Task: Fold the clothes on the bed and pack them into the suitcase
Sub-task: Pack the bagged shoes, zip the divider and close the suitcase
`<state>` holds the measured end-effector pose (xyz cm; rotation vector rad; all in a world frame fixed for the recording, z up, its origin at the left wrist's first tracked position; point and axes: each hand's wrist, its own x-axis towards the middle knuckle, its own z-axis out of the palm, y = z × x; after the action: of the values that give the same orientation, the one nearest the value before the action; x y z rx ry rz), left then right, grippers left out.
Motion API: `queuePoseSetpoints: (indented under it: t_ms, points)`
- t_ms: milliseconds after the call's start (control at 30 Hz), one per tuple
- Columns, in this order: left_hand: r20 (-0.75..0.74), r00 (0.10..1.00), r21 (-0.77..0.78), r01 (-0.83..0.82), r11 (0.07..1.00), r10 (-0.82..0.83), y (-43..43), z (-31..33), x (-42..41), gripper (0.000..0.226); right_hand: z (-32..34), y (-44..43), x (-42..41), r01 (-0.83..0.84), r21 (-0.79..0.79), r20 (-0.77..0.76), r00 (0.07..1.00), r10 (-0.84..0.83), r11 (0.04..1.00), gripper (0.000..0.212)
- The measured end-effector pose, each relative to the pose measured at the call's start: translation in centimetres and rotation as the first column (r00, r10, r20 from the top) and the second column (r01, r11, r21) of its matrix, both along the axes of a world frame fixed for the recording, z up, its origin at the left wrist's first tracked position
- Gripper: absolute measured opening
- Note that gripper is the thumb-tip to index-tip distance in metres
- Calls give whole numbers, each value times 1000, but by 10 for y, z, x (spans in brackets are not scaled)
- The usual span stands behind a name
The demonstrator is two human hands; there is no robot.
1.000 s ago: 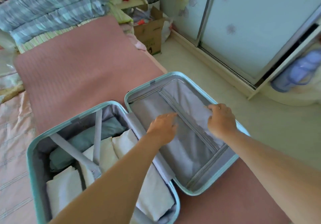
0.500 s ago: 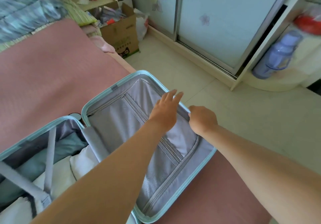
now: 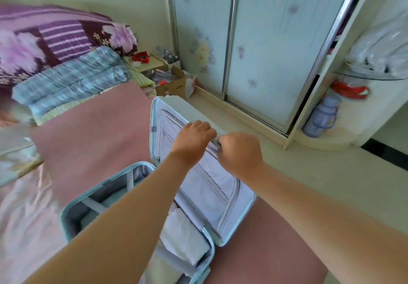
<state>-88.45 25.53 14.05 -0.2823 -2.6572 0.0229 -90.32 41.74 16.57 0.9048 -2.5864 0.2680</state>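
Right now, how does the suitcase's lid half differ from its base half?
The lid half stands tilted up, gripped by the left hand and right hand; the base half lies flat on the bed. The lid half shows only a zipped lining; the base half holds folded clothes under straps. Both have pale blue rims.

A home bedroom: a pink-sheeted bed (image 3: 95,129) with folded patterned quilts (image 3: 66,80), beside it a flower-printed sliding wardrobe (image 3: 260,47).
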Motion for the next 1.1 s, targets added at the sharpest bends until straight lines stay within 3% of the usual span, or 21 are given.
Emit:
queuePoseSetpoints:
  t_ms: [33,67,167,267,433,533,633,800,867,933,1000,1100]
  points:
    - [1,1000,-31,-10,999,10,-7,8,24,35,5,-6,23,-11,-17,44,999,12,1000,7]
    - [8,1000,-59,-20,998,21,-15,15,49,36,8,-12,45,-16,-22,127,992,19,1000,12]
    - [48,998,-91,-37,995,42,-40,24,122,40,13,-25,106,-6,-84,412,910,40,996,40]
    - [122,990,-85,-56,995,66,-60,22,188,50,15,-39,153,29,-154,568,820,65,988,64]
    - [201,945,-188,-221,957,258,-97,-36,285,106,-10,-77,209,-26,248,568,813,-124,968,90]
    - [256,926,-184,-234,955,277,-119,-77,328,124,-45,-99,245,-91,232,623,778,-76,969,93]
    - [301,907,-183,-249,951,295,-133,-113,353,132,-79,-123,274,-72,200,556,830,-53,977,84]
    - [449,836,-213,-244,946,316,-141,-142,362,124,-132,-136,295,-130,300,538,841,-55,945,64]
    - [465,843,-202,-195,960,269,-138,-134,349,103,-140,-130,287,-165,295,584,810,-41,941,59]
    - [483,841,-92,-229,969,244,-128,-119,329,78,-141,-121,272,-168,204,608,794,10,965,54]
    - [514,825,61,-311,949,237,-113,-105,301,71,-137,-105,247,-85,107,581,814,7,991,52]
    - [465,862,172,-312,934,203,-82,-96,250,63,-139,-69,197,167,140,544,810,-217,976,57]
